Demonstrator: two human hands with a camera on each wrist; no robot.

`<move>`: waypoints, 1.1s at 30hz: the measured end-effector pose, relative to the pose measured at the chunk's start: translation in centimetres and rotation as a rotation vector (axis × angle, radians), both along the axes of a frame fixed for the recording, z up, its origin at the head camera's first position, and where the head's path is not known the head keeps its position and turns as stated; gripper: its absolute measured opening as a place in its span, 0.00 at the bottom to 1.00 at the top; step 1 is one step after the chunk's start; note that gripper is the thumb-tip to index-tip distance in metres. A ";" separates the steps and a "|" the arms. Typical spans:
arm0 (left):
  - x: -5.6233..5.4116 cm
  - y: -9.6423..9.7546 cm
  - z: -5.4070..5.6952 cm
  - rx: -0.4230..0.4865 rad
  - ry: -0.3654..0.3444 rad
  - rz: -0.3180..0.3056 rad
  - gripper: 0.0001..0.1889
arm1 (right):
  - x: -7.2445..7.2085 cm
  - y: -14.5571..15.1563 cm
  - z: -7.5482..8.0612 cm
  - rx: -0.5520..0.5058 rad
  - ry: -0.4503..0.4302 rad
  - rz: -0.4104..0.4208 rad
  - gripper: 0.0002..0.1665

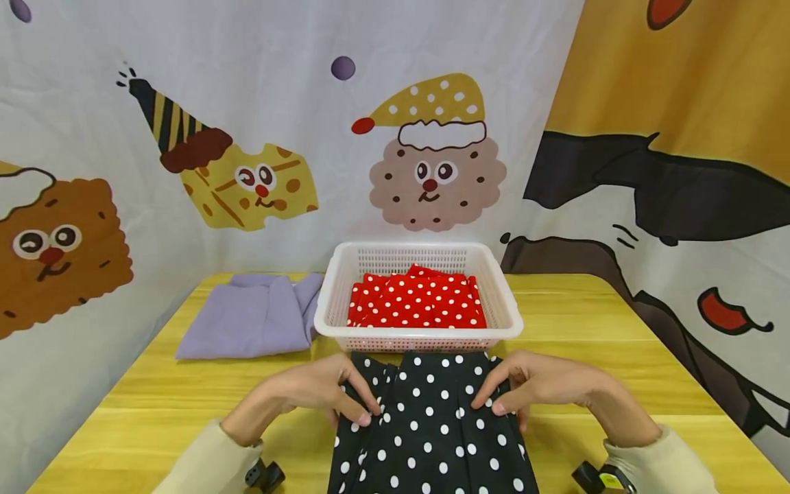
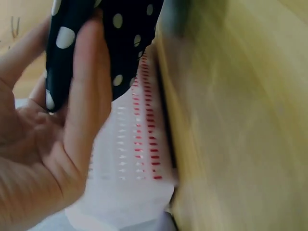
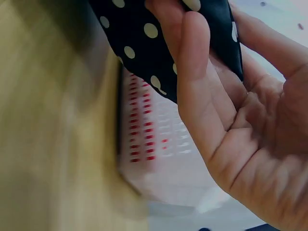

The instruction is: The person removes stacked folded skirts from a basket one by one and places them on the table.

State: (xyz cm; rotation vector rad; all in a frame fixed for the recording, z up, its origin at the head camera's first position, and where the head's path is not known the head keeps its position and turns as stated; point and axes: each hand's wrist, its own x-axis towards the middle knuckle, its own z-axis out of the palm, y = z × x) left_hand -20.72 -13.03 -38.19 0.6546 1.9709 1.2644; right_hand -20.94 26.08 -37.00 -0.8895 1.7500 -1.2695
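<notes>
In the head view, a black pleated skirt with white polka dots (image 1: 428, 425) hangs between both hands, its lower part cut off by the frame's bottom. My left hand (image 1: 327, 387) pinches its left side, thumb in front and some fingers hidden behind the cloth. On the opposite side, my right hand (image 1: 540, 381) pinches the cloth in the same manner. Both wrist views show the fabric caught between thumb and fingers: the left hand (image 2: 57, 130) at the skirt (image 2: 125, 53), the right hand (image 3: 231, 106) at the skirt (image 3: 139, 43).
Just beyond the skirt stands a white perforated plastic basket (image 1: 330, 312), holding folded red polka-dot cloth (image 1: 420, 302). To its left lies a folded lavender cloth (image 1: 253, 319). The wooden table (image 1: 580, 309) ends at a printed cartoon curtain (image 1: 278, 82) behind.
</notes>
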 end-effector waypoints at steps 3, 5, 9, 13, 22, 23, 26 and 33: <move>-0.2 0.0 -0.5 -0.063 0.069 0.026 0.04 | -0.6 -0.1 -0.9 0.036 0.007 0.001 0.16; -0.4 -0.1 -0.7 -0.084 0.094 0.021 0.03 | -0.8 -0.1 -1.3 0.056 0.002 0.015 0.17; -1.0 -0.3 -1.1 -0.097 0.131 0.019 0.04 | -1.0 0.1 -1.7 0.117 0.012 -0.002 0.17; -1.3 -0.5 -1.3 -0.120 0.130 0.041 0.05 | -0.9 0.0 -1.8 0.200 0.050 -0.090 0.15; -1.5 -0.8 -1.8 -0.138 0.082 0.018 0.15 | -0.9 0.4 -2.0 0.247 0.071 -0.215 0.21; -1.5 -0.8 -1.8 -0.144 0.082 0.017 0.16 | -1.0 0.5 -2.0 0.249 0.074 -0.225 0.22; -1.6 -0.9 -1.8 -0.158 0.085 0.022 0.17 | -1.0 0.6 -2.1 0.284 0.086 -0.253 0.21; -2.0 -1.2 -1.9 -0.172 0.087 0.051 0.19 | -0.9 0.4 -2.6 0.380 0.075 -0.279 0.20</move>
